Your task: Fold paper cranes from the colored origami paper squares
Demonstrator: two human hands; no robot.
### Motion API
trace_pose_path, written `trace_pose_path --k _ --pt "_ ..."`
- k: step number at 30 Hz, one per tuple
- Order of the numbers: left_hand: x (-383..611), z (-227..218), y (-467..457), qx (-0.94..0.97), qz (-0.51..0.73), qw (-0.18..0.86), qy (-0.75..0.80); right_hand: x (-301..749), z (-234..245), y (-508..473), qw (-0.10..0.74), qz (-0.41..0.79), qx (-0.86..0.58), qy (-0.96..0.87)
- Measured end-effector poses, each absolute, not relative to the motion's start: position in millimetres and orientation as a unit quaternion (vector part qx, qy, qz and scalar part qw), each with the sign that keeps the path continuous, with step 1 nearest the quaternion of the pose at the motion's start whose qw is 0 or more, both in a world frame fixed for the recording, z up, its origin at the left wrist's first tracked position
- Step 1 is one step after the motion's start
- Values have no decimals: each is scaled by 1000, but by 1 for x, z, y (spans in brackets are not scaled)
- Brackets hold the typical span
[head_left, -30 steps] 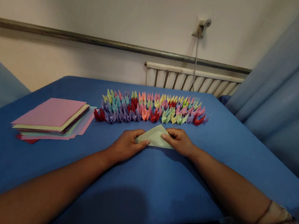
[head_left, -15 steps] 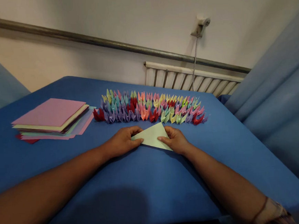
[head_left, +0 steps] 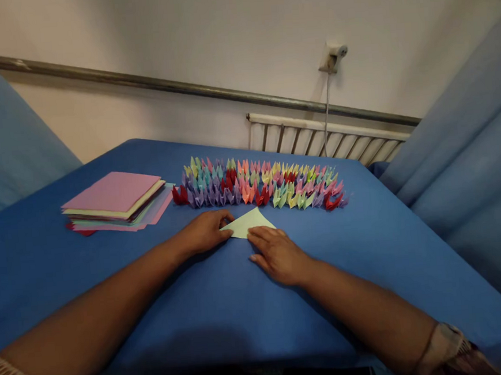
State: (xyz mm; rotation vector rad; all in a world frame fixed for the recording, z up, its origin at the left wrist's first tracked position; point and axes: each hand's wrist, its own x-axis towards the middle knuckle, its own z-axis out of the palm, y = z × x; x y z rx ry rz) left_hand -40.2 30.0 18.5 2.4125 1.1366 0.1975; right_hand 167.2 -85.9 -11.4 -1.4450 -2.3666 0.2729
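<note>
A pale green sheet of paper (head_left: 245, 224), folded into a triangle, lies between my hands on the blue-covered table (head_left: 209, 318). My left hand (head_left: 208, 230) pinches its left corner between thumb and fingers. Over the lower right part of the paper rests my right hand (head_left: 279, 253), its fingers stretched out flat and its thumb apart from them. The fingers hide part of the paper's lower edge. Just beyond the paper stand rows of folded paper cranes (head_left: 250, 182) in many colours.
On the left lies a stack of coloured square paper (head_left: 112, 192), pink on top. Behind the table are a white radiator (head_left: 298, 127), a metal pipe (head_left: 173, 86) and a wall socket (head_left: 332, 57) with a cord. Blue curtains (head_left: 469, 164) hang at both sides.
My right hand has let go of the paper's right corner and moved onto its lower edge, fingers flat. The paper now sits lower, against the table. The view has shifted slightly.
</note>
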Motion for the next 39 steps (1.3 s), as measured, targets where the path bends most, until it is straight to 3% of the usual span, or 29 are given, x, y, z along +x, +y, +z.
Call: trace_pose_path --k 4,9,13,22,27,32,39 --pt "-42 10 -4 902 151 105 390 164 -17 -88 159 105 -516 -835" --pt "-31 -4 -57 949 64 121 285 165 -18 -88 157 114 -514 -835" --pt "-46 -7 -60 948 19 83 306 165 -19 -89 149 115 -519 -834" --pt "-53 12 -44 911 60 35 407 164 -18 -88 146 112 -522 -833" --pt "-7 -1 -31 949 38 117 291 166 -18 -91 154 114 -516 -835" --pt "-4 -6 -26 955 -24 103 277 187 -23 -119 122 98 -602 -783" --pt "-5 -8 -24 958 -6 95 270 200 -14 -136 103 45 -695 -710"
